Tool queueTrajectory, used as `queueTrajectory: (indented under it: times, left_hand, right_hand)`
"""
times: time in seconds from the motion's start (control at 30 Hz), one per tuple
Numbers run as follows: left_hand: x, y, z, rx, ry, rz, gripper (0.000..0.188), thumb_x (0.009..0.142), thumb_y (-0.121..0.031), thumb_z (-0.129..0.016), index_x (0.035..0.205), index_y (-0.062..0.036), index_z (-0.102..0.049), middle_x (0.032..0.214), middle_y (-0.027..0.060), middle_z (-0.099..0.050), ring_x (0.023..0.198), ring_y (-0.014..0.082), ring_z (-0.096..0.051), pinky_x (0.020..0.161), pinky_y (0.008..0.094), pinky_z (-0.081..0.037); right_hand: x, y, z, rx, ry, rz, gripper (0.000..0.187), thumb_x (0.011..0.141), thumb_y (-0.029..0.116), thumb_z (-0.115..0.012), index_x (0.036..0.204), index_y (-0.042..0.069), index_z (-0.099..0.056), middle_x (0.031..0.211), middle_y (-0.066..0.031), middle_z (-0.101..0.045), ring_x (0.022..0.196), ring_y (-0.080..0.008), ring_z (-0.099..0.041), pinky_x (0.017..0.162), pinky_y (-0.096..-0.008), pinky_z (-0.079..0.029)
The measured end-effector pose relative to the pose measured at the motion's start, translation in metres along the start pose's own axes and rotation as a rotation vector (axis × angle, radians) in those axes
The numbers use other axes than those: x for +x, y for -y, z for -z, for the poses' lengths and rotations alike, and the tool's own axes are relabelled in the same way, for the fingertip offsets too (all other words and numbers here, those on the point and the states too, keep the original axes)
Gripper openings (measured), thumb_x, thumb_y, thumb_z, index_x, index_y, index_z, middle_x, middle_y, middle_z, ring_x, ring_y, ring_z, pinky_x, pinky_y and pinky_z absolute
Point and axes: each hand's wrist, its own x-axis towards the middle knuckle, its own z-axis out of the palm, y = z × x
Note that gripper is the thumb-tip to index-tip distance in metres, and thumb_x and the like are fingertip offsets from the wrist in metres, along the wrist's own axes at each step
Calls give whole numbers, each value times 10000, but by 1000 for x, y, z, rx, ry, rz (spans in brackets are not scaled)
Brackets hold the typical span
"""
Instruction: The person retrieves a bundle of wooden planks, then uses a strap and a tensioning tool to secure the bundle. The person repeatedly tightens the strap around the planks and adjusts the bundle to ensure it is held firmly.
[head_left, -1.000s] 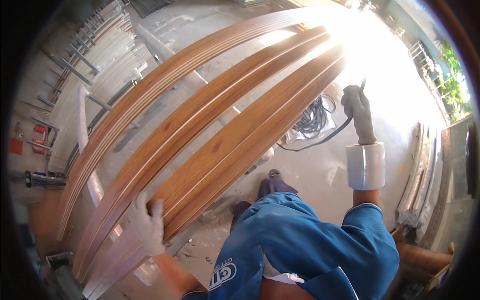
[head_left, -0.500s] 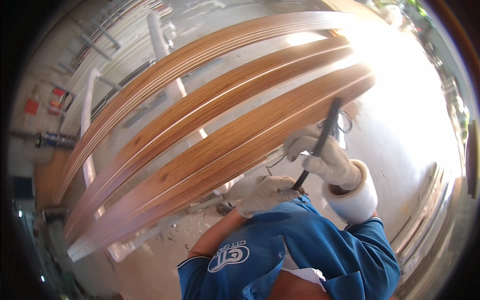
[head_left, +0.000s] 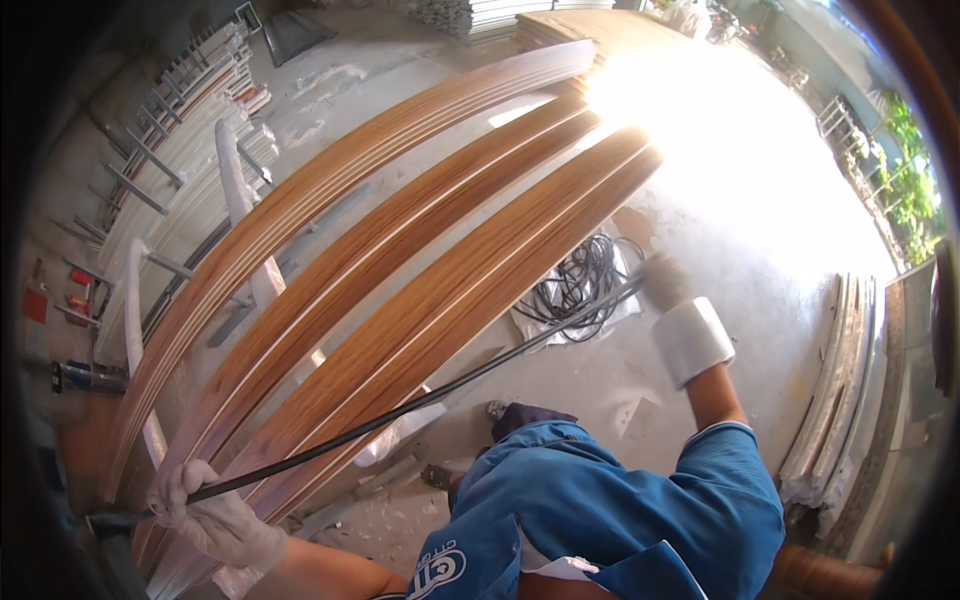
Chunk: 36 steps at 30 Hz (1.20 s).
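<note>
A long thin black strip (head_left: 400, 408) stretches slantwise in front of me, over the ends of the wood-grain boards. My left hand (head_left: 215, 520), in a pale glove, is closed around it at the lower left; its dark end pokes out beyond the fingers. At the strip's other end, my gloved right hand (head_left: 665, 282) is smeared by motion, and the strip runs into it. Its separate fingers cannot be made out. Around my right wrist sits a white roll of film (head_left: 695, 342). Under the strip lies the nearest wood-grain board (head_left: 470, 265), long and brown with a pale line along it.
Two more boards, a middle one (head_left: 400, 225) and a grooved far one (head_left: 330, 185), rest on wrapped supports (head_left: 240, 190). A coil of black cable (head_left: 585, 285) lies on the floor. Long pieces (head_left: 835, 390) lean at the right. Racked white lengths (head_left: 190, 215) stand at the left.
My hands have moved far apart, the left toward the lower left and the right outward to the right. The black strip now spans between them; before, both held a short stretch near my chest.
</note>
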Motion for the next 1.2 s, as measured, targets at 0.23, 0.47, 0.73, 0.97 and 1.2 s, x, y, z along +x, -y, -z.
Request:
queueTrajectory:
  times: [0.23, 0.47, 0.73, 0.97, 1.2]
  left_hand:
    - [-26, 40, 41, 577, 230, 239, 262, 1003, -179, -622, 1228, -53, -579, 1210, 84, -569, 897, 163, -560, 794, 269, -469]
    - [-22, 40, 51, 615, 90, 108, 334, 1043, -176, -551, 1350, -44, -551, 1287, 91, -609, 956, 163, -583, 878, 292, -508]
    - [-47, -75, 71, 428, -46, -32, 339, 1056, -162, -516, 1344, 14, -546, 1274, 140, -619, 896, 193, -536, 782, 300, -485]
    - [-121, -175, 59, 263, -488, -501, 215, 1020, -41, -541, 1213, 21, -613, 1113, 124, -643, 863, 213, -522, 830, 377, -455]
    - [-177, -244, 104, 524, -353, -537, 153, 1013, -43, -562, 1132, 28, -625, 1107, 130, -669, 915, 224, -616, 839, 370, -500]
  right_hand:
    - [222, -207, 87, 1009, -637, -393, 400, 952, 458, -630, 1081, 93, -729, 901, -96, -704, 852, -256, -646, 787, -379, -512]
    - [305, -92, 164, 1195, -537, 100, 338, 916, 377, -736, 978, 45, -755, 746, -43, -666, 720, -132, -612, 673, -300, -487]
    - [202, 68, 202, 830, -72, 671, 408, 861, 231, -745, 1222, 56, -670, 1050, -159, -727, 977, -279, -703, 838, -407, -554]
    - [-3, 146, 161, 1393, 904, 1402, 359, 1030, 299, -517, 1109, -19, -665, 1003, -132, -694, 887, -278, -685, 814, -441, -574]
    - [-194, 239, -99, 1034, 969, 39, 297, 973, 229, -642, 1199, 37, -651, 994, -76, -658, 925, -235, -656, 748, -355, -582]
